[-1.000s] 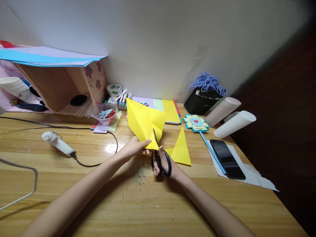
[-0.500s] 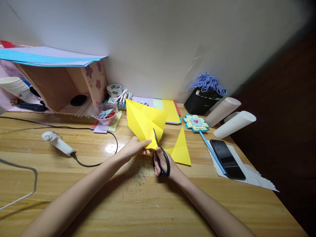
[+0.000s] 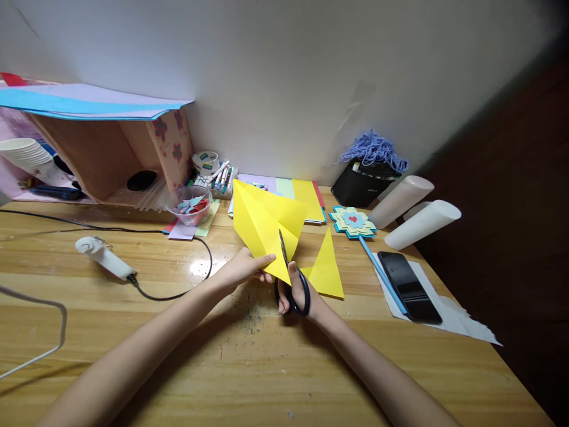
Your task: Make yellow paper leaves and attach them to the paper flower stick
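My left hand pinches the lower left part of a creased sheet of yellow paper, thumb on top and fingers beneath. The sheet is raised off the table and its far part fans outward. My right hand is closed around the dark handles of a pair of scissors. The scissor blades point away from me and lie against the yellow paper, just right of my left thumb. Under and to the right of the scissors, a yellow paper offcut with a pointed top lies on the table.
A hot glue gun with a black cord lies at left. Behind stand a cardboard box, a clear bowl of paper scraps and stacked coloured paper. A paper flower, a phone and white rolls occupy the right.
The yellow paper has shifted slightly to the right in my left hand. My right hand and the scissors have also moved a little right, and the handles are spread wider.
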The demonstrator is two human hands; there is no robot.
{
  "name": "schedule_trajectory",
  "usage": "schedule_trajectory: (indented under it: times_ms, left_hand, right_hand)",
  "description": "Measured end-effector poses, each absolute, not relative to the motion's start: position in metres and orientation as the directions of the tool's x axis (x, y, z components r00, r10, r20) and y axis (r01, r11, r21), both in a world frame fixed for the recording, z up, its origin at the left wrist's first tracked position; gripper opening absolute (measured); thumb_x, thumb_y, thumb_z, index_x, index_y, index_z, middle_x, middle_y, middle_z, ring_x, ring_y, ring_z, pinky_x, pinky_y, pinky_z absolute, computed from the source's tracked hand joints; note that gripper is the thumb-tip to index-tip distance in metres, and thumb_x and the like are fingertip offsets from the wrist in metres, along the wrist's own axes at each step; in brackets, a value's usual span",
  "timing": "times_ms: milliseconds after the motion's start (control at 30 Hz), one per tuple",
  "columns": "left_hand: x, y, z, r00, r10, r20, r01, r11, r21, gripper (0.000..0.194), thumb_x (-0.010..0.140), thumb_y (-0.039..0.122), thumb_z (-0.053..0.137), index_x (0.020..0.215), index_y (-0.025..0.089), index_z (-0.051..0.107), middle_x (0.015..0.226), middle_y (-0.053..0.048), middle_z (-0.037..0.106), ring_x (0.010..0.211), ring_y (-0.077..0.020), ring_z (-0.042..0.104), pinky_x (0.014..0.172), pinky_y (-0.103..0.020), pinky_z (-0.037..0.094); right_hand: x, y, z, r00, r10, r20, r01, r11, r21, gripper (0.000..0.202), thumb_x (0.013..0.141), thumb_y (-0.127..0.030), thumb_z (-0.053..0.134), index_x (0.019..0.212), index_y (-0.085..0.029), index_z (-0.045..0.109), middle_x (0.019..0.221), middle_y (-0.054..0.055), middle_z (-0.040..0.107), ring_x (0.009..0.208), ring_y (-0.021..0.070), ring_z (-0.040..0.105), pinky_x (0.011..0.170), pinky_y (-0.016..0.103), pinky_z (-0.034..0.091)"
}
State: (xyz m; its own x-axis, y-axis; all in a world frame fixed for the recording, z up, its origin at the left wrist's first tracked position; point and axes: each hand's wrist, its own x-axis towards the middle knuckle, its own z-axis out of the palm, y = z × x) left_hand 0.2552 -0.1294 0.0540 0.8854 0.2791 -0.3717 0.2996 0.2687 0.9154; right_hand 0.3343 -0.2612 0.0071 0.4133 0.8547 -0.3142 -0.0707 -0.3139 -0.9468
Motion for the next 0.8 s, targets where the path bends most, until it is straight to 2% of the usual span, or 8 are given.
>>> schedule_trajectory:
  times_ms: [200, 333, 800]
  left_hand:
    - [0.255, -0.13, 0.054, 0.887, 0.283, -0.364, 0.291, 0.268, 0.918, 0.025, 0.071, 0.034, 0.065, 0.074, 0.01, 0.06, 0.064, -0.003, 0.063, 0.049, -0.009, 0.052, 0.053, -0.023, 0.043]
    - [0.256, -0.131, 0.051, 0.883, 0.298, -0.364, 0.287, 0.271, 0.919, 0.029, 0.068, 0.037, 0.067, 0.074, 0.01, 0.061, 0.062, -0.004, 0.063, 0.05, -0.0098, 0.052, 0.053, -0.024, 0.044]
    - [0.255, -0.134, 0.043, 0.905, 0.259, -0.336, 0.263, 0.28, 0.923, 0.03, 0.07, 0.039, 0.066, 0.074, 0.009, 0.06, 0.061, -0.004, 0.062, 0.05, -0.0091, 0.053, 0.051, -0.022, 0.042]
  right_hand:
    - [0.334, -0.261, 0.004, 0.447, 0.851, -0.275, -0.061, -0.277, -0.959, 0.071, 0.065, -0.084, 0.017, 0.046, -0.02, 0.041, 0.029, -0.003, 0.035, 0.029, 0.011, 0.045, 0.037, 0.023, 0.041]
    - [0.335, -0.261, -0.002, 0.444, 0.853, -0.275, -0.072, -0.272, -0.96, 0.069, 0.065, -0.084, 0.021, 0.055, -0.02, 0.043, 0.029, -0.005, 0.036, 0.029, 0.0118, 0.046, 0.036, 0.023, 0.04]
    - [0.336, -0.262, 0.01, 0.473, 0.84, -0.266, -0.03, -0.286, -0.958, 0.079, 0.062, -0.086, 0.011, 0.058, -0.017, 0.05, 0.031, -0.002, 0.041, 0.03, 0.012, 0.048, 0.034, 0.022, 0.038]
